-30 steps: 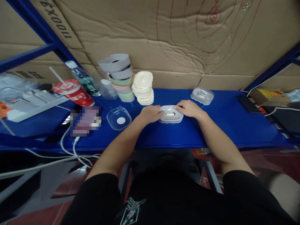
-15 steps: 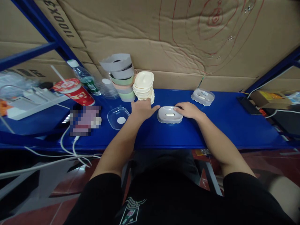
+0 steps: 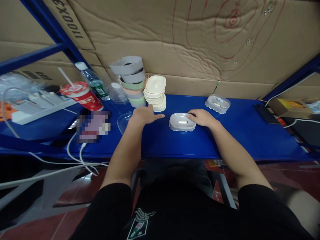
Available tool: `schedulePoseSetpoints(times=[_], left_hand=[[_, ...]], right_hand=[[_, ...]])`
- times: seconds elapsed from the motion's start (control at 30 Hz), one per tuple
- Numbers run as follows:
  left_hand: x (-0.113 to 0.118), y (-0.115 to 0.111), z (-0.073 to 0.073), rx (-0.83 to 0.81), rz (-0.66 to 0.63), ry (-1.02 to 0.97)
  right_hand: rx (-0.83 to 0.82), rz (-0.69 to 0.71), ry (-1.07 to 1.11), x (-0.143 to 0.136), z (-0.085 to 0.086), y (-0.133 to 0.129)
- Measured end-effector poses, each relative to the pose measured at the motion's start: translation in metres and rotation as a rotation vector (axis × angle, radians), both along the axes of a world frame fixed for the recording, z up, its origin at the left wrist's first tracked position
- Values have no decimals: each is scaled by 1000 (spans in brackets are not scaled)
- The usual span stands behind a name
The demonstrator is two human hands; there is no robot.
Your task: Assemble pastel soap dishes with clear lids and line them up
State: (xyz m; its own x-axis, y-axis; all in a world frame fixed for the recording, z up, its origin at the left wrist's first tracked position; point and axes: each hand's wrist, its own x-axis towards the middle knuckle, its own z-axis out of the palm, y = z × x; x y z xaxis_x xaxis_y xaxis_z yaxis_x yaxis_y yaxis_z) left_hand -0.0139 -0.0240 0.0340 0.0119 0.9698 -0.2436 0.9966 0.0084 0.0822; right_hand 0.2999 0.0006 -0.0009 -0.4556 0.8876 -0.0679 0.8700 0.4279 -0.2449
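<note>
A shallow grey rounded dish with a pale oblong piece in its middle (image 3: 182,122) lies on the blue table, over a clear plastic rim. My right hand (image 3: 202,118) grips its right end, thumb on the top edge and fingers round the far side. My left hand (image 3: 143,115) is open, thumb stretched out to the right, just in front of a stack of cream dishes (image 3: 156,88); its other fingers are partly hidden. Beneath my left wrist a clear plastic lid (image 3: 121,122) lies partly covered.
Nested grey, green and peach bands (image 3: 133,81) stand left of the cream stack. Beyond them are clear cups (image 3: 118,95), a water bottle (image 3: 93,81) and a red drink cup (image 3: 86,96). Another packed grey dish (image 3: 217,103) sits back right. Cardboard (image 3: 160,40) walls the rear.
My left hand has drawn back slightly and to the left, over the clear lid and away from the dish. My right hand stays on the grey dish. The view has shifted a little.
</note>
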Motion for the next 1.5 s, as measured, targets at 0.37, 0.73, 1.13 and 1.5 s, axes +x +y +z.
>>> schedulePoseSetpoints(times=[0.37, 0.73, 1.13, 1.5], left_hand=[[27, -5, -6, 219, -133, -310], [14, -4, -5, 75, -134, 95], [27, -20, 7, 425, -531, -568], [39, -18, -4, 714, -449, -569]], right_hand=[[-8, -22, -12, 3, 6, -2], [-11, -30, -18, 4, 6, -1], [354, 145, 419, -5, 3, -10], [394, -69, 551, -12, 7, -23]])
